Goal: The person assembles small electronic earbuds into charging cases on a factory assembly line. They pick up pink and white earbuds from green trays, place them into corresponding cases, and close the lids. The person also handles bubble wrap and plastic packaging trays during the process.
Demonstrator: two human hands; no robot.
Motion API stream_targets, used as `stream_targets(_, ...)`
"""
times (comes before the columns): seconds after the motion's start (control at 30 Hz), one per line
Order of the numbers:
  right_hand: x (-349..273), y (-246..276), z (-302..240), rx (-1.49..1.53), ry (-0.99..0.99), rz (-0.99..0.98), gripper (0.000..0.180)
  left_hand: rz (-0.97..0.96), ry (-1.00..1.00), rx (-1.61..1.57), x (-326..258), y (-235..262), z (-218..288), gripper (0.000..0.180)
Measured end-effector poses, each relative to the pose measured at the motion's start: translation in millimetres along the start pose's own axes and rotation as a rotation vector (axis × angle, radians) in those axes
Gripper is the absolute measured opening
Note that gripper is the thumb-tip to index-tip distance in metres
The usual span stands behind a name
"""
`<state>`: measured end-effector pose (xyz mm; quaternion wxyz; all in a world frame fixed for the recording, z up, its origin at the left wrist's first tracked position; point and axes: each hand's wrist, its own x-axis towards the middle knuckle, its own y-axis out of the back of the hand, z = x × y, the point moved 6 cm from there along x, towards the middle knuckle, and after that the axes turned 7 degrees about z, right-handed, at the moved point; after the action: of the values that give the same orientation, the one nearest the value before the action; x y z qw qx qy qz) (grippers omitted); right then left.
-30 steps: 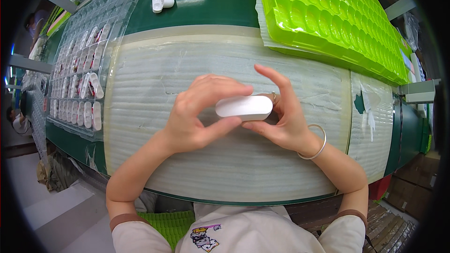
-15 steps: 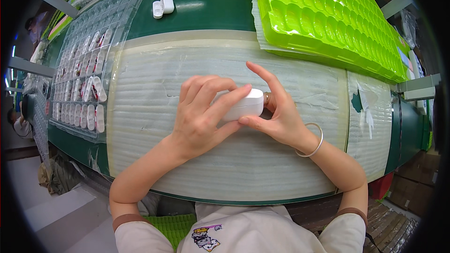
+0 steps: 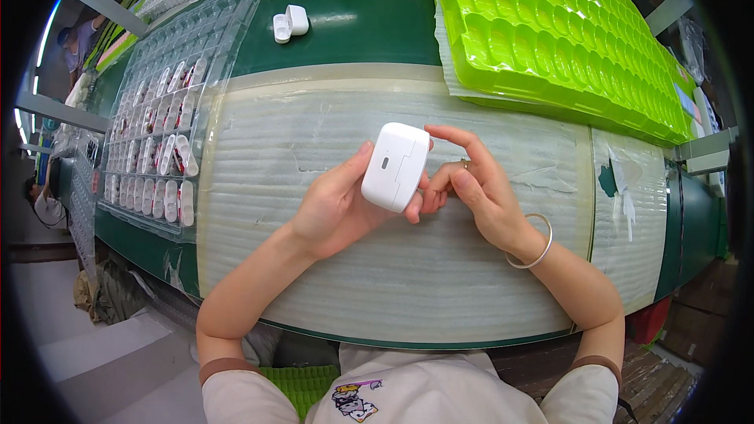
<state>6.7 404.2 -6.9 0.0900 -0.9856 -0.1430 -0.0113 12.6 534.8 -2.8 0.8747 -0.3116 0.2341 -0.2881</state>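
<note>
Two bare hands: one left hand (image 3: 331,210), one right hand (image 3: 488,200). One bracelet (image 3: 550,243) and one ring (image 3: 465,164), both on the right. Two white cases: one closed case (image 3: 399,170) in the left hand, one open case (image 3: 298,20) on the single green table (image 3: 361,12). Four rows of white shells (image 3: 171,200) in the clear tray (image 3: 212,27), too small to count singly. Two green trays in view: one large tray (image 3: 542,98), one lower tray (image 3: 306,389) below the table edge. At far left, two other people: one upper person (image 3: 77,47), one lower person (image 3: 49,208).

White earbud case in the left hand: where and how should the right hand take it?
Probably pinch the white earbud case at its rounded upper end, right hand coming from the right: the left hand holds its left edge. Spanning the seam should keep the lid shut.
</note>
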Motion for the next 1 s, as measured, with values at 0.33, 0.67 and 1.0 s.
stream_targets(0.33, -1.2, -1.0, -0.4, -0.119, 0.05, 0.008, 0.052, 0.131, -0.123, 0.264, -1.6, 11.8, 2.1, 0.066)
stream_targets(0.67, 0.9, -3.4, -8.0, -0.219, 0.112, 0.001, 0.043, 0.345, -0.792, 1.237, 63.4, -46.7, 81.8, 0.044)
stream_targets(1.0, 0.2, -2.5, -8.8, -0.254, 0.144, 0.011, 0.038, 0.605, -0.55, 1.965, 135.9, -87.8, 59.7, 0.045)
